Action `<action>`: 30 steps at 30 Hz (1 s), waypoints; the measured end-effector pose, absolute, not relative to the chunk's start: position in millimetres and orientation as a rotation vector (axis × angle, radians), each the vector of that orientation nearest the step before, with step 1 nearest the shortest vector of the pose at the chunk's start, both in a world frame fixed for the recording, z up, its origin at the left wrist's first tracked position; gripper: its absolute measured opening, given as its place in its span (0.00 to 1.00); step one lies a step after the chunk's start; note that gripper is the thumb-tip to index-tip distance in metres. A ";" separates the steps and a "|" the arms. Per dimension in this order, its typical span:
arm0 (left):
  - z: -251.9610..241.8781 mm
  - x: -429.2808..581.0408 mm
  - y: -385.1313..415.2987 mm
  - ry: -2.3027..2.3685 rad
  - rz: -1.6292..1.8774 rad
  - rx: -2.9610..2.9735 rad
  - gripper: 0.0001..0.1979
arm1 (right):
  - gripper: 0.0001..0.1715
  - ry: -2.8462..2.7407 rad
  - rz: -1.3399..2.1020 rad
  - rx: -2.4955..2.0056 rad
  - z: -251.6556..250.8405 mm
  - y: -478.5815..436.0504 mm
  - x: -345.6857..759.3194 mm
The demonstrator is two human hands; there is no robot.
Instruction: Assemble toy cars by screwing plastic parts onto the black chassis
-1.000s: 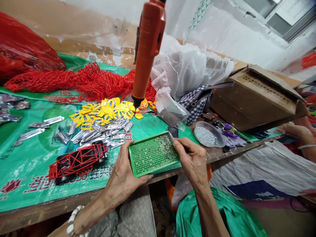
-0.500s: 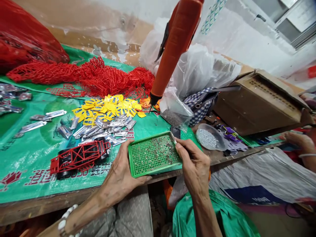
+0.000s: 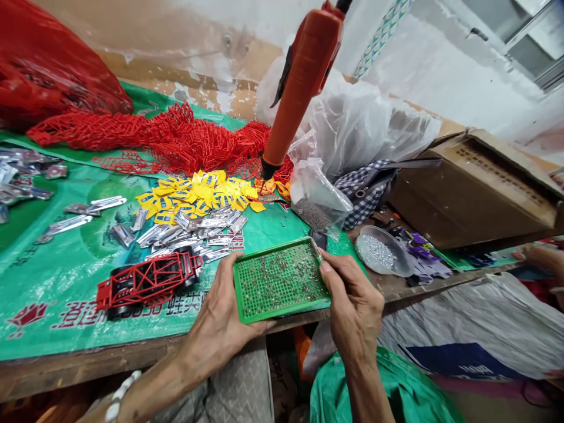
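Note:
Both hands grip a shallow green tray (image 3: 241, 294) with a grid of small holes, held tilted at the table's front edge. My left hand (image 3: 220, 314) has the tray's left end, thumb along the near side. My right hand (image 3: 353, 299) pinches the right end near the far corner. Small metal screws (image 3: 291, 267) lie scattered over the grid. On the left, a toy car chassis (image 3: 150, 281) with a red frame and black wheels rests on the green sheet. Above the parts hangs an orange electric screwdriver (image 3: 299, 88), its tip pointing down.
Behind the chassis lie silvery parts (image 3: 194, 232), yellow pieces (image 3: 198, 194) and a heap of red plastic frames (image 3: 176, 138). To the right are a clear bag of screws (image 3: 315, 205), a clear bowl of small parts (image 3: 376, 252) and a cardboard box (image 3: 476, 188). Another person's hand (image 3: 541, 258) shows far right.
The screws have spread from the tray's right part across more of the grid. Both hands keep their hold. The view has shifted slightly, and the hanging screwdriver sits a little differently.

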State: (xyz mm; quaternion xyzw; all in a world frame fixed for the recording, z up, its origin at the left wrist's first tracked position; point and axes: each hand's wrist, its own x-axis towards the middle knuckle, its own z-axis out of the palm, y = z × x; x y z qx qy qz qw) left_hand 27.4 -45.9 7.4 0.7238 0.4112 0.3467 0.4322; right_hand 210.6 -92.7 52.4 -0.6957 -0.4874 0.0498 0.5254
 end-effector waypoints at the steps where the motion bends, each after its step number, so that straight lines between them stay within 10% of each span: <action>1: 7.2 26.6 -46.6 1.034 0.855 1.801 0.44 | 0.13 -1.180 0.109 -1.656 52.6 -92.6 209.8; 17: 10.9 15.0 -40.0 1.014 0.967 1.936 0.46 | 0.35 -1.086 0.367 -1.623 34.0 -93.8 215.4; 30: 6.0 14.8 -38.7 1.027 1.030 2.013 0.47 | 0.33 -1.143 0.505 -1.590 21.9 -99.2 211.1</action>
